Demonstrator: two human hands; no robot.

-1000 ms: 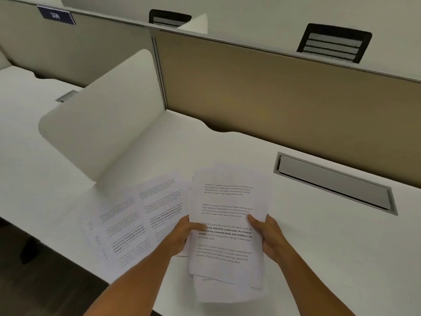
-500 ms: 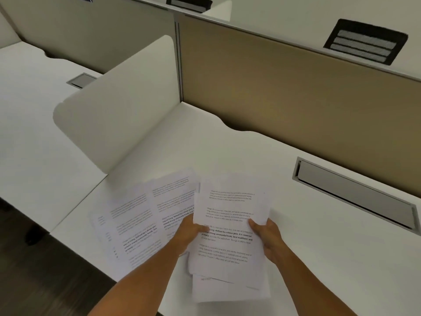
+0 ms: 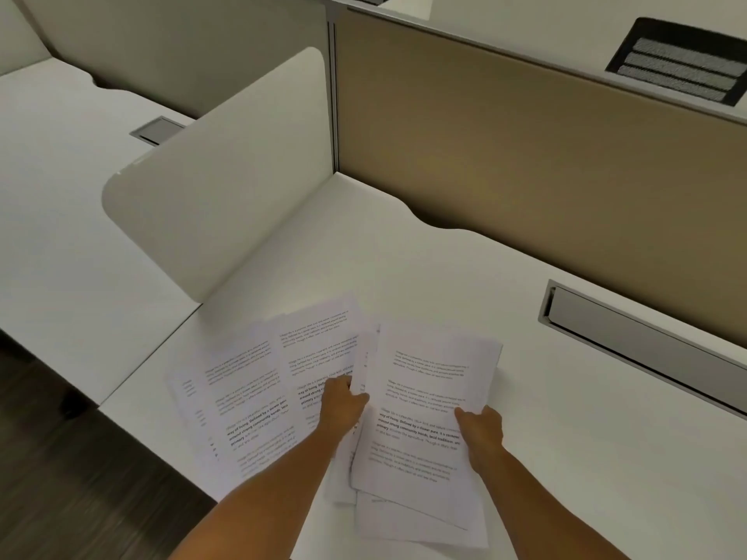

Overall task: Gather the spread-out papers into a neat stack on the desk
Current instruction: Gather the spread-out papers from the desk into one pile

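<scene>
A bundle of printed white sheets (image 3: 428, 381) is held a little above the white desk (image 3: 404, 268), with its edges uneven. My right hand (image 3: 481, 432) grips the bundle's right edge. My left hand (image 3: 343, 406) pinches its left edge, thumb on top. To the left, several loose printed papers (image 3: 250, 390) lie fanned out and overlapping on the desk, reaching close to its front left corner. More sheets (image 3: 404, 519) stick out beneath the bundle near the front edge.
A white rounded side divider (image 3: 226, 187) stands at the left of the desk. A tan back panel (image 3: 525, 155) closes the rear. A grey cable hatch (image 3: 646, 349) is set into the desk at the right. A neighbouring desk (image 3: 60, 196) lies left; dark floor below.
The view has shifted so everything sits further right and lower. My left hand slid up the bundle's left edge, and the bundle tilted slightly clockwise. The fanned papers have stayed put.
</scene>
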